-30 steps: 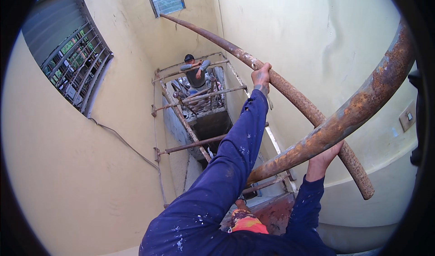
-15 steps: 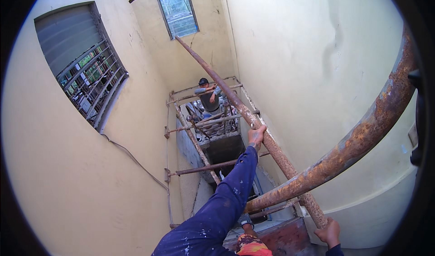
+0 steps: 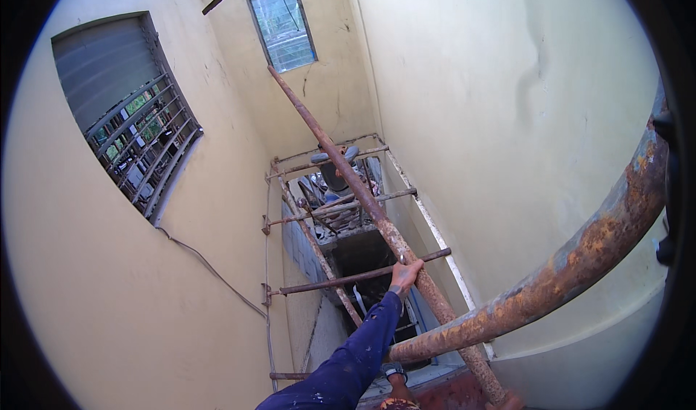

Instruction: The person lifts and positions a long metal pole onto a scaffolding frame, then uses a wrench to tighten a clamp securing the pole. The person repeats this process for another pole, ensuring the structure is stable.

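Clearly, my left hand grips the rusty pipe; my right hand, blurred by its lower end, I can't read. On my feed it slants across the scaffold frame: positioning, I judge; next calls for two-handed steadiness.

The head-worn fisheye looks down and forward over the left hand.

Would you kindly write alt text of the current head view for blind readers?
A person's left hand holds a long rusty pipe slanting toward a window, the blurred right hand at its lower end. A second rusty pipe crosses in front; scaffold bars and a partly hidden co-worker are beyond, between cream walls.
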Available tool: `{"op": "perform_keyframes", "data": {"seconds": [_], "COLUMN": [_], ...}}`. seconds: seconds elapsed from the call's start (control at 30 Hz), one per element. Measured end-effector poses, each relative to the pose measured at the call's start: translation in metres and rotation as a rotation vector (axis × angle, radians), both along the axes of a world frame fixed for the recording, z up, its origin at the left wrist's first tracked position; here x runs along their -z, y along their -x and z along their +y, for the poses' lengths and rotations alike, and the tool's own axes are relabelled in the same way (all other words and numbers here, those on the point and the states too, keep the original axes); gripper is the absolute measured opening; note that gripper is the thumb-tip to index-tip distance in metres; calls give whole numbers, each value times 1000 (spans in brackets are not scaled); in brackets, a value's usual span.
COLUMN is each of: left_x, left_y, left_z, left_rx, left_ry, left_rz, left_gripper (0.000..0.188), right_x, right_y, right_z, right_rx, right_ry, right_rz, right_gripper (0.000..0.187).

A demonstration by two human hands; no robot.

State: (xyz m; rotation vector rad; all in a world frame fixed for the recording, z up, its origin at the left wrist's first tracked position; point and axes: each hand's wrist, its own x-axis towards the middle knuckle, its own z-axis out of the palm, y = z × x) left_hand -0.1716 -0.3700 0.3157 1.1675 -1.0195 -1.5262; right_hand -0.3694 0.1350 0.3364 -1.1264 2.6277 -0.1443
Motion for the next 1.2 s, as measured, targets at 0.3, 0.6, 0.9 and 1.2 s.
{"op": "perform_keyframes", "data": {"seconds": [0.3, 0.6, 0.9, 1.2], "left_x": [-8, -87, -247, -200], "left_y": [-42, -75, -68, -106], "left_z": [-13, -134, -237, -191], "left_rx": [11, -19, -32, 6], "left_ry": [52, 343, 593, 554], "left_rz": [-186, -317, -554, -215], "left_gripper": [46, 57, 67, 63], "right_x": [76, 108, 33, -98], "right_y": [-27, -47, -46, -134], "right_z": [-25, -185, -327, -485], "right_rx": [-34, -229, -201, -485], "right_ry": [116, 464, 629, 448], "right_rz": [-237, -211, -736, -1191], "right_gripper": [62, 54, 38, 18]}}
